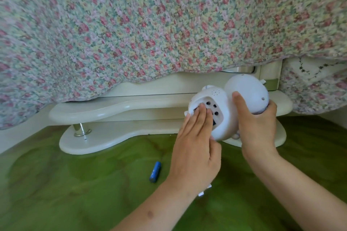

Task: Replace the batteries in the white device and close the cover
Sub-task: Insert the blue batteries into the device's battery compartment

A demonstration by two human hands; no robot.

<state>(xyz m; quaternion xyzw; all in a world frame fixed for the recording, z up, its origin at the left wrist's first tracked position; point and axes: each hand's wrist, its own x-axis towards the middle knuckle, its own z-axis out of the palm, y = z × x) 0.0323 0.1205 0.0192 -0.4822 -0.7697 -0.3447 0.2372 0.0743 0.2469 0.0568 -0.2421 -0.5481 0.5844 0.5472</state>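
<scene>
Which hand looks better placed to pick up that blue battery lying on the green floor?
Left, probably. The left hand only has its fingertips on the open recess of the white device and is nearer the blue battery. The right hand has its grip around the device, supporting it.

Battery compartment [203, 112]: largely covered by left hand [195, 148] fingers; contents indeterminate. Small white piece [204, 191], lower centre: mostly hidden beneath left wrist.

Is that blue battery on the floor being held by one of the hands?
No, the blue battery lies alone on the green floor, apart from both hands, which are on the white device.
</scene>
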